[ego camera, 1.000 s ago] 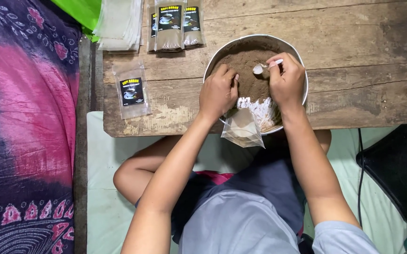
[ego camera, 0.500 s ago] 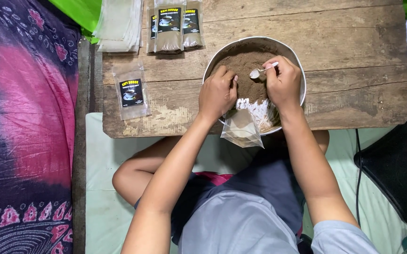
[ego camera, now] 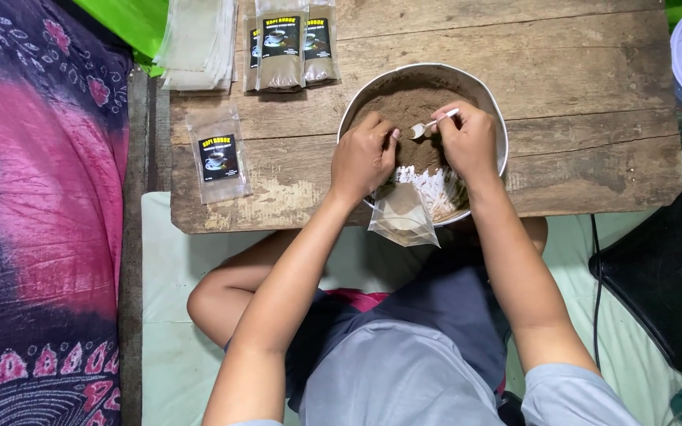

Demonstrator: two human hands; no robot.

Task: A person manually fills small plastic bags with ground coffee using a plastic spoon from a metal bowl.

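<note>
Left hand (ego camera: 363,158) grip pinches clear pouch (ego camera: 402,214) mouth at white bowl (ego camera: 500,134) near rim, right hand (ego camera: 467,142) grip pinches small spoon (ego camera: 421,128) over brown powder (ego camera: 404,106) w/ pouch hanging off wooden surface (ego camera: 577,87) edge, so a tilted spoon prob spills powder outside

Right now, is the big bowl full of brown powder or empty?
Partly full. Brown powder heaps over the far side of the bowl, while the near side shows bare patterned bottom by the hands.
</note>
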